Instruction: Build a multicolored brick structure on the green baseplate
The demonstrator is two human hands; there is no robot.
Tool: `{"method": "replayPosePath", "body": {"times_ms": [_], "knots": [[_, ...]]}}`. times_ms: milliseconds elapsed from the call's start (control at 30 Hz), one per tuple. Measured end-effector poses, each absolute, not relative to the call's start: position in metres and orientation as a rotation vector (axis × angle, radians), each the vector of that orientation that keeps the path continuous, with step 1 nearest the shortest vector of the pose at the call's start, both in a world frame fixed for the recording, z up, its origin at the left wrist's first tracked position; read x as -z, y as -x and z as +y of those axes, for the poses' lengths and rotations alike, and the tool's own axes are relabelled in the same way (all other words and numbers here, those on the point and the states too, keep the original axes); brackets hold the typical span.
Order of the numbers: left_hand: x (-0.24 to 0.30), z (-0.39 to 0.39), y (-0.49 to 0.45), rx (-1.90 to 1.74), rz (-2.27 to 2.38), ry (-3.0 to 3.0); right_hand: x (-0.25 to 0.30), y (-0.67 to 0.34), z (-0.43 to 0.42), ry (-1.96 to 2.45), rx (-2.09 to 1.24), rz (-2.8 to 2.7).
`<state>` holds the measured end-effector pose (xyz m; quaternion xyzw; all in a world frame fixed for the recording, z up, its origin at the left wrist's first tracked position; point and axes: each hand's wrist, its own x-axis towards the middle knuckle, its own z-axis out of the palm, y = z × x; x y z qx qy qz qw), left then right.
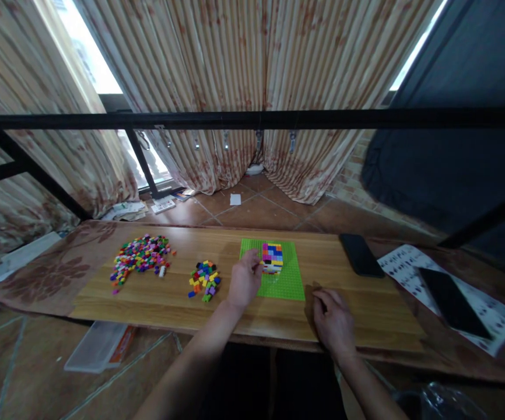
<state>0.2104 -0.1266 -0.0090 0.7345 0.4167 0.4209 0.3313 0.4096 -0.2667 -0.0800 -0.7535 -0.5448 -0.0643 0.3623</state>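
A small block structure of multicoloured toy bricks (272, 254) stands on a green studded baseplate (294, 280). Its top shows pink, orange, blue and yellow bricks, and white shows on the near side. My left hand (244, 281) reaches over the baseplate's left part, its fingers drawn together against the structure's left side. Whatever lies between those fingertips is too small to make out. Just off the baseplate's near right corner, my right hand (335, 321) rests on the wooden board with its fingers curled and nothing visible in them.
Left of my left hand lies a small pile of bricks (206, 281); a larger mixed pile (143, 255) is farther left on the wooden board (156, 303). A black phone (361, 255) lies at right, beside a printed sheet (403, 261) bearing another dark flat device (453, 303).
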Motion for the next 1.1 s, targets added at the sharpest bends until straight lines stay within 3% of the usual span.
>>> {"method": "replayPosePath", "body": {"times_ms": [600, 1100], "knots": [[0.001, -0.134, -0.218, -0.675, 1.486, -2.403, 0.081, -0.411, -0.267, 1.912, 0.181, -1.412], [0.023, -0.143, -0.227, -1.109, 1.35, -2.238, 0.079, -0.409, -0.268, 1.935, 0.157, -1.406]]}}
